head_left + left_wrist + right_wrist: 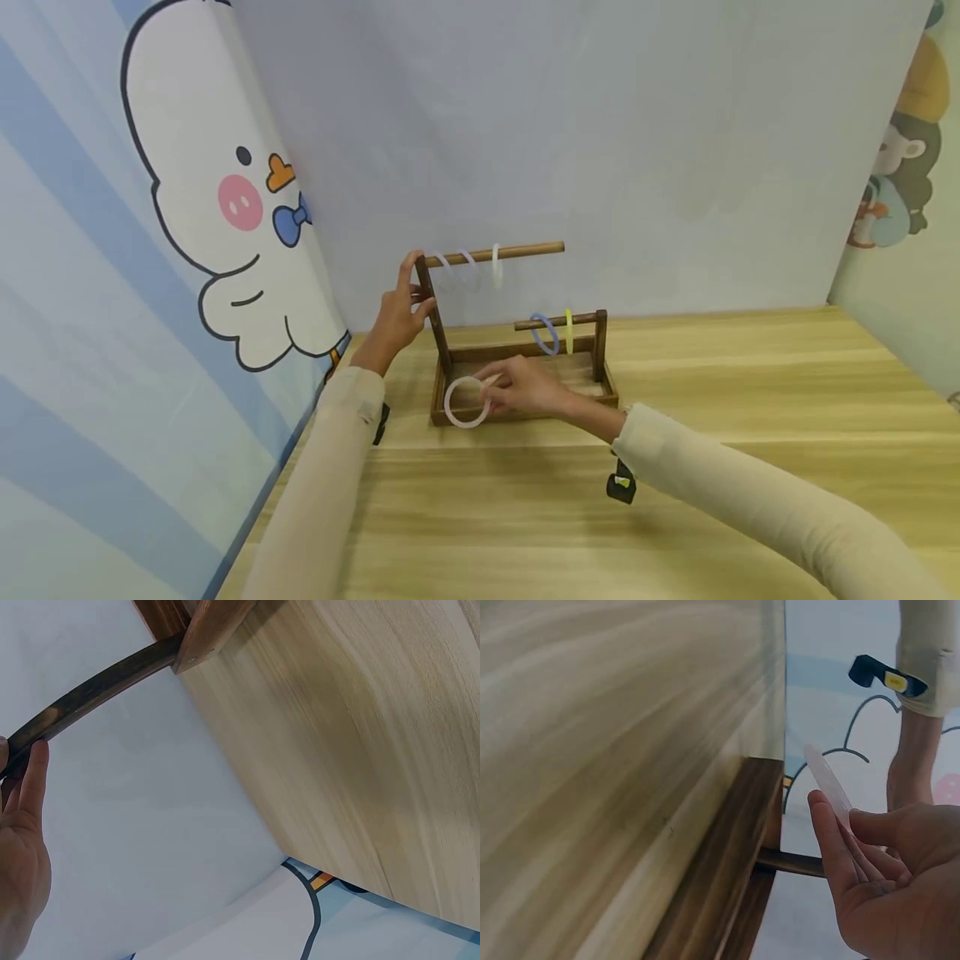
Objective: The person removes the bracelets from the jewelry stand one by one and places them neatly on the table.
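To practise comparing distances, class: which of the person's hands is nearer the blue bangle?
Right. The right hand, pinching a pale bangle, is just below the blue bangle in the head view; the left hand is farther off leftward, gripping the tall post.

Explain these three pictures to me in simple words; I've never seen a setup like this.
There is no robot here: a person in long cream sleeves works with two bare hands. The wide picture comes from a camera on the head, looking forward and down. The other two come from a camera on each wrist, showing that hand's work up close.

On the light wood-grained table is a brown wooden stand with a tray-like base, a higher bar and a lower bar. Three thin pale rings hang on the higher bar; a blue ring and a yellow ring hang on the lower one.

The left hand holds the stand's tall dark post near its top. The right hand pinches a whitish round ring, off both bars.
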A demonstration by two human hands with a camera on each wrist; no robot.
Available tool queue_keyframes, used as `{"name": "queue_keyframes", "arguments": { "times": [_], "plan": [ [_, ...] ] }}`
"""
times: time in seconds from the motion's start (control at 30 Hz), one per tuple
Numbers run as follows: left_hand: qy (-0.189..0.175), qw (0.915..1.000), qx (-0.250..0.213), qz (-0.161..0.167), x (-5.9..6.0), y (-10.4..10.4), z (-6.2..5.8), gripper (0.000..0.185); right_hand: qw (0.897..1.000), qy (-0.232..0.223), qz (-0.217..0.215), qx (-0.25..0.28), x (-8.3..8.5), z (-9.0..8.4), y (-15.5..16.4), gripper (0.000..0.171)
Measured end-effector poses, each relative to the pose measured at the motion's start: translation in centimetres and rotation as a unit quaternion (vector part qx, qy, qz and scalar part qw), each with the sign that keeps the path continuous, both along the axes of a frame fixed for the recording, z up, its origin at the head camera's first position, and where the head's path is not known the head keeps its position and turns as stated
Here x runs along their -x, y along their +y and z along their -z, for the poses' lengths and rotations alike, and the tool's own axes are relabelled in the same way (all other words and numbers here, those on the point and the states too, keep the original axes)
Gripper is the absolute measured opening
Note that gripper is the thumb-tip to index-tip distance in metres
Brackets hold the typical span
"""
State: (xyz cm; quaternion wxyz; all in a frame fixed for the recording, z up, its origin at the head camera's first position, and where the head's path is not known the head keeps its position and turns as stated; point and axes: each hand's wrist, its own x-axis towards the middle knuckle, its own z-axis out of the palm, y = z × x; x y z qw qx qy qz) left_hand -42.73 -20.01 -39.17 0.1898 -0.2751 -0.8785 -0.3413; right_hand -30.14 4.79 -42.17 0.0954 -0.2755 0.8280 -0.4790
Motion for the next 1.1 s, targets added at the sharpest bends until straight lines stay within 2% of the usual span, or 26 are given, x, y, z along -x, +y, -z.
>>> {"name": "queue_keyframes", "arguments": {
  "times": [0.33, 0.47, 0.7, 1.0, 1.1],
  "plan": [
    [0.015, 0.9999, -0.002, 0.004, 0.0, -0.2, 0.2, 0.081, 0.998, -0.051, -0.001, 0.029, -0.1, 2.4, -1.8, 0.031],
    [0.027, 0.9996, -0.004, 0.010, 0.1, -0.1, 0.1, 0.081, 0.998, -0.050, -0.005, 0.023, -0.2, 3.1, -2.1, 0.030],
    [0.028, 0.9996, -0.001, 0.010, 0.1, 0.2, 0.1, 0.079, 0.999, -0.043, -0.006, 0.015, -0.4, 4.3, -2.4, 0.030],
    [0.034, 0.9994, -0.004, 0.008, 0.1, 0.2, 0.1, 0.079, 0.999, -0.048, -0.004, 0.022, -0.2, 4.7, -2.5, 0.029],
    [0.032, 0.9995, -0.003, 0.006, 0.1, 0.1, 0.1, 0.079, 0.999, -0.035, 0.006, 0.017, -0.2, 5.1, -2.7, 0.028]
  ]
}}
